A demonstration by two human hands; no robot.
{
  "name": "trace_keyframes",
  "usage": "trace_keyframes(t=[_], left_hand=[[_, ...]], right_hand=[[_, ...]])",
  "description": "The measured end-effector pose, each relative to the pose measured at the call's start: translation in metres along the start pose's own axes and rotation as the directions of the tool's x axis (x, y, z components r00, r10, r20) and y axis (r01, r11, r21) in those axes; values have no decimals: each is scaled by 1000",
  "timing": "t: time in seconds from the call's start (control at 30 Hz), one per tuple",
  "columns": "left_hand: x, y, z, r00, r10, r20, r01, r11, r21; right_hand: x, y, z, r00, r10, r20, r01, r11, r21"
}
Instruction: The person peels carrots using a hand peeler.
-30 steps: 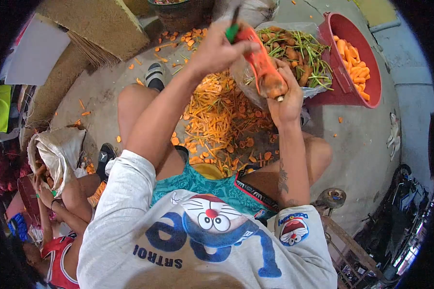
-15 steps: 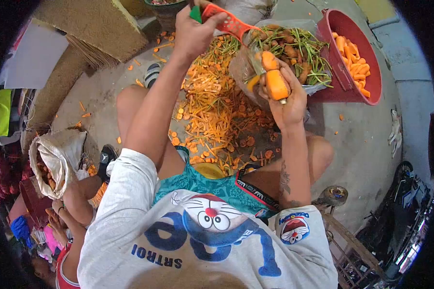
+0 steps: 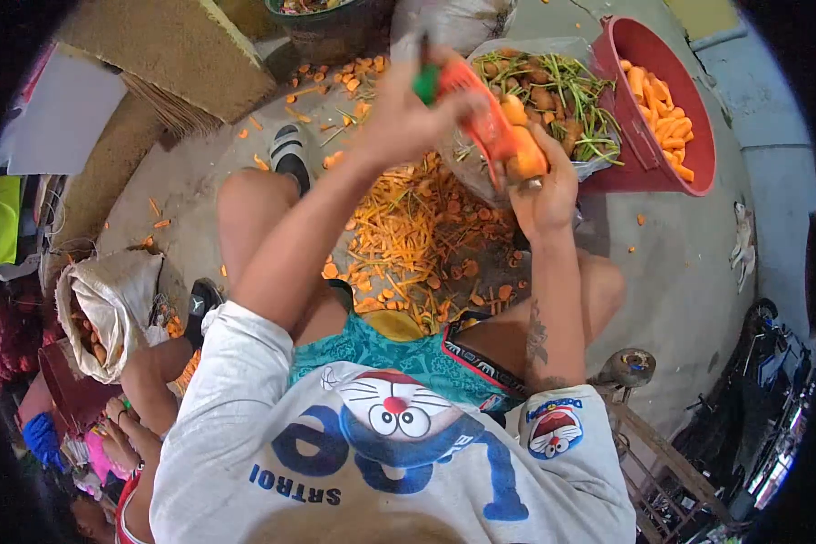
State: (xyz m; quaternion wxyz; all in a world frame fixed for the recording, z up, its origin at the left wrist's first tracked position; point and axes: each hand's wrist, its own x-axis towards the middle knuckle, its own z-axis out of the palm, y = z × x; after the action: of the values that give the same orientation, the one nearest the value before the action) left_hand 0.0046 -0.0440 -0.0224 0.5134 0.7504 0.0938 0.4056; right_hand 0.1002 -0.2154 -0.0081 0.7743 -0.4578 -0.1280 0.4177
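My left hand [image 3: 412, 122] is closed around an orange-red peeler [image 3: 482, 107] with holes in its body and a green part near the grip. Motion smears both. My right hand [image 3: 548, 195] holds a stubby peeled carrot [image 3: 514, 111], its stem end pointing toward me. The peeler lies against the carrot and covers part of it. Just beyond my right hand is a clear plastic bag [image 3: 594, 170] of unpeeled carrots [image 3: 542, 97] with green stalks. Beneath my hands, a heap of carrot peelings and cut ends [image 3: 394, 236] covers the floor between my legs.
A tipped red tub [image 3: 615, 100] of peeled carrots [image 3: 666, 122] stands at the far right. Left are a white sack [image 3: 122, 286] and another person's arm [image 3: 140, 431]. A dark bin [image 3: 335, 32] stands at the back, a metal-framed object [image 3: 666, 471] at lower right.
My left hand has swung right and down, bringing the peeler from above the bag onto the carrot. My right hand stays in nearly the same place, still gripping the carrot.
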Motion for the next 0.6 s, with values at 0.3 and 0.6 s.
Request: trace_keyframes(t=[0.3, 0.6], left_hand=[[16, -22, -20, 979, -152, -135, 141, 986, -88], [28, -19, -38, 988, -102, -113, 98, 994, -42]], right_hand=[[9, 3, -36, 892, 90, 444, -148, 984, 97], [0, 1, -26, 955, 104, 278, -114, 993, 20]])
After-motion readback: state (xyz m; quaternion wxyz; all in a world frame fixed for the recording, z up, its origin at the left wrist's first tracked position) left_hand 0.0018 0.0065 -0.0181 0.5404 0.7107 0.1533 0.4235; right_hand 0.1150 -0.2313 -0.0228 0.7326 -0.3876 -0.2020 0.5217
